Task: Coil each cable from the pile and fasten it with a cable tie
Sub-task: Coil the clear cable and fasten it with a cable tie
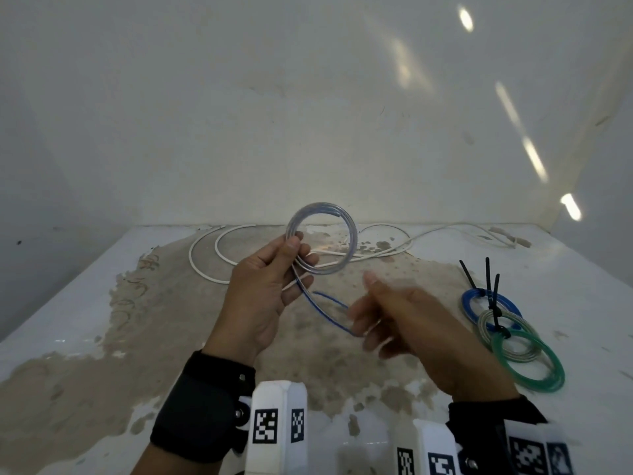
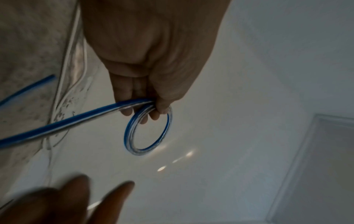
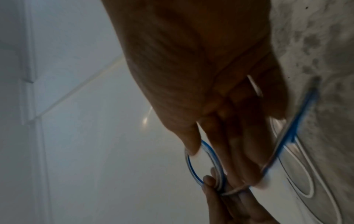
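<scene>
White walls behind, and a worn white table [image 1: 68, 320] w/ a big patch rubbed down to brown. At far left-centre of the tabletop lay a loose white cable [image 1: 205, 265], uncoiled, running off to the right along the back edge.

Centre: left hand [image 1: 263, 296] was raised above the table, thumb & fingers pinching the clear-and-blue cable [image 1: 323, 245] where its turns cross, so a small coil stood up from the grip. The free tail dropped down and right toward the right hand [image 1: 404, 323], which was motion-blurred; fingers looked loosely spread, and I can't tell for sure whether they gripped the tail or it just ran past them.

Far right: three finished coils, blue [image 1: 469, 306], clear [image 1: 493, 322] & green [image 1: 537, 368], overlapping on the table, each w/ a black cable tie [image 1: 488, 279] sticking up.

Step in hand, as I judge it: winding the last of the tail onto the coil. To do it well, keep the left pinch firm at the crossing, lay each new turn same size as the others, feed w/o twisting, tuck the end under the thumb before reaching for a tie.
</scene>
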Action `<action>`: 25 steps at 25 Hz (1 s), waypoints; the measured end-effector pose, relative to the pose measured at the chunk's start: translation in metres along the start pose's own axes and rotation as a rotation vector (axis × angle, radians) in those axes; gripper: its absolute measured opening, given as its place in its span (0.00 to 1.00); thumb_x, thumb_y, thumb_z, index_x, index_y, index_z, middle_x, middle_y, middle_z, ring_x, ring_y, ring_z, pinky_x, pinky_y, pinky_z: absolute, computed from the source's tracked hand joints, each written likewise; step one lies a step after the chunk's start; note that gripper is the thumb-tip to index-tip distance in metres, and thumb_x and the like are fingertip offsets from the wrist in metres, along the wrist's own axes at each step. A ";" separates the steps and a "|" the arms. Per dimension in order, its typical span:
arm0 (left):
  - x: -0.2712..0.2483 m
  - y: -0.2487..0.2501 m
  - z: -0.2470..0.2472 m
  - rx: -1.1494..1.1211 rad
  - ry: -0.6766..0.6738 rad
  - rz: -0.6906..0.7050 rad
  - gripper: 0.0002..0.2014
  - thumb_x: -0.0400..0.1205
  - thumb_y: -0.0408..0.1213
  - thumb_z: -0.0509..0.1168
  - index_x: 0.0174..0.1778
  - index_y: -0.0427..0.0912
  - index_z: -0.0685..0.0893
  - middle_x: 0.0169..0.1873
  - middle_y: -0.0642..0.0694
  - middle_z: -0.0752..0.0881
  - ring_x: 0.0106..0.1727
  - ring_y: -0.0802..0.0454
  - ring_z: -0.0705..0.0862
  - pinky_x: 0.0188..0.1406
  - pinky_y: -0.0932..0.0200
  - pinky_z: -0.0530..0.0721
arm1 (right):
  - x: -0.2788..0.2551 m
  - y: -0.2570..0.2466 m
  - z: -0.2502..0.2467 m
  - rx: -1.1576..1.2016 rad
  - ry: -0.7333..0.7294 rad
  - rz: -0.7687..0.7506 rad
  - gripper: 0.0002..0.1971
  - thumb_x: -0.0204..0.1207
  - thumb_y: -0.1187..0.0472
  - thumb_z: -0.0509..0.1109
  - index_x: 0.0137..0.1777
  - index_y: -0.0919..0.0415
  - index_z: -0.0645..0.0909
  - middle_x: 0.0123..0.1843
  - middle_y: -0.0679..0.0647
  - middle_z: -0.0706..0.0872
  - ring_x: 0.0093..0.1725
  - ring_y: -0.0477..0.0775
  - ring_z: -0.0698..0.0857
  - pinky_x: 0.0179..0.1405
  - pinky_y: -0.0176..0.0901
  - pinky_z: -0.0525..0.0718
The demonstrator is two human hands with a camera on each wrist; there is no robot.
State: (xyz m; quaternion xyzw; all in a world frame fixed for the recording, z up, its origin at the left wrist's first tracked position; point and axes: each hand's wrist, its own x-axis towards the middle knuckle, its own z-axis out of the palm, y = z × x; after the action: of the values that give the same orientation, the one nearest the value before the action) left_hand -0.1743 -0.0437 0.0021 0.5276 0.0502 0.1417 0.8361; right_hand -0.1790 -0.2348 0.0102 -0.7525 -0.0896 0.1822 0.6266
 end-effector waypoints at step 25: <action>-0.008 0.003 -0.005 0.212 -0.161 -0.080 0.08 0.83 0.38 0.67 0.53 0.44 0.90 0.40 0.48 0.92 0.41 0.54 0.92 0.44 0.60 0.90 | 0.012 0.015 0.002 0.246 0.172 -0.200 0.08 0.77 0.54 0.74 0.51 0.53 0.93 0.46 0.53 0.94 0.39 0.48 0.90 0.37 0.41 0.87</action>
State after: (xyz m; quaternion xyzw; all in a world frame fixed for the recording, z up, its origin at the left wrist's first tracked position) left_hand -0.1839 -0.0405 0.0023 0.6201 0.0187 0.0595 0.7821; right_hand -0.1705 -0.2318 -0.0070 -0.6703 -0.0872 0.0632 0.7342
